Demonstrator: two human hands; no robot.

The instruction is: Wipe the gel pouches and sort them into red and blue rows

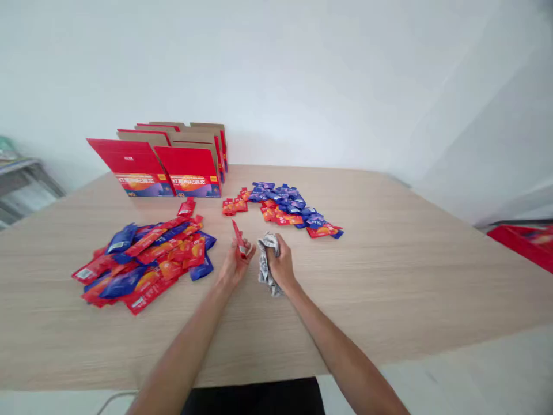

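Observation:
Between the fingers of my left hand (236, 263) is a red sachet (238, 237), tilted with its narrow end pointing up and away. My right hand (280, 262), just beside it, is closed around a crumpled grey-and-white cloth (264, 266) that hangs down toward the table. To the left lies a large heap of red and blue sachets (151, 253), overlapping at all angles. Beyond my hands, a second spread of blue and red sachets (285, 204) stretches across the table.
Red open-topped cartons (190, 173) stand in rows at the back left of the wooden table (389, 276), near the white wall. A red object (525, 242) pokes in at the right edge. Part of a grey rack (30, 178) shows at far left.

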